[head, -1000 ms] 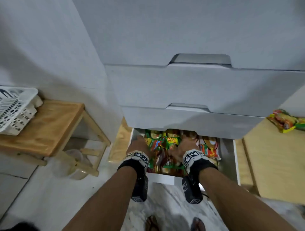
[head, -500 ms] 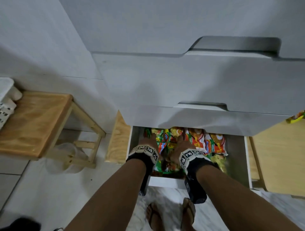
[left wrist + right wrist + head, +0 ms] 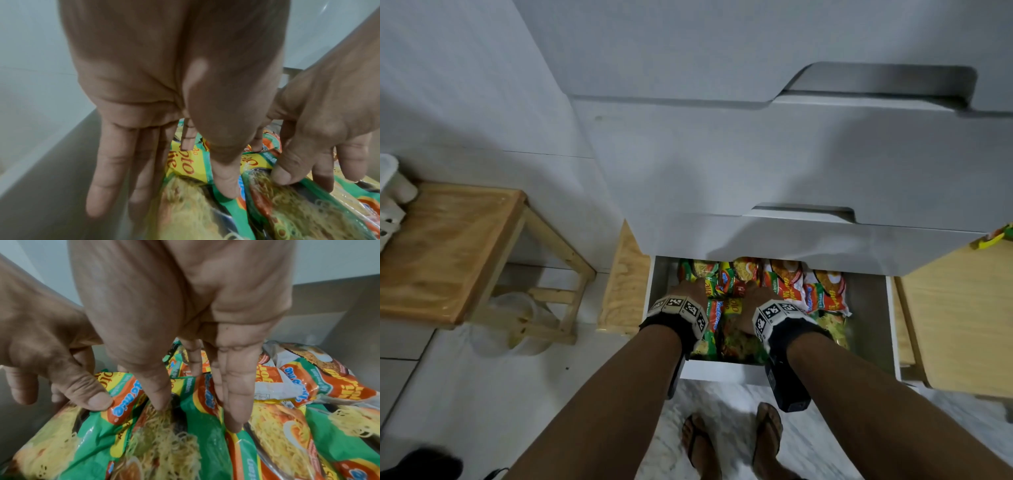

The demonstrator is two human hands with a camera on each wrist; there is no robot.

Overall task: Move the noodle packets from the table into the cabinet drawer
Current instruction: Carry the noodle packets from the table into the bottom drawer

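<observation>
Several noodle packets [image 3: 808,291] in green, yellow and red wrappers fill the open bottom drawer [image 3: 722,371] of the white cabinet. Both hands reach down into it. My left hand [image 3: 164,194] has straight fingers [image 3: 111,162] slid down between the packets and the drawer's left wall, with its thumb pressed on a green packet [image 3: 185,162]. My right hand [image 3: 197,417] lies just to the right, its straight fingers [image 3: 234,402] and thumb pressing on the packets [image 3: 205,443]. One more packet [image 3: 996,236] lies on the wooden table at the far right edge.
Two shut white drawers [image 3: 791,164] hang over the open one. A wooden stool [image 3: 448,246] with a white basket [image 3: 390,198] stands to the left, over a clear plastic container [image 3: 517,318]. The light wooden table [image 3: 955,315] is at right. My sandalled feet [image 3: 732,442] stand in front.
Both hands stay on the packets in the drawer, hardly shifted. The view has tilted downward, so my feet now show and the basket has slid towards the left edge.
</observation>
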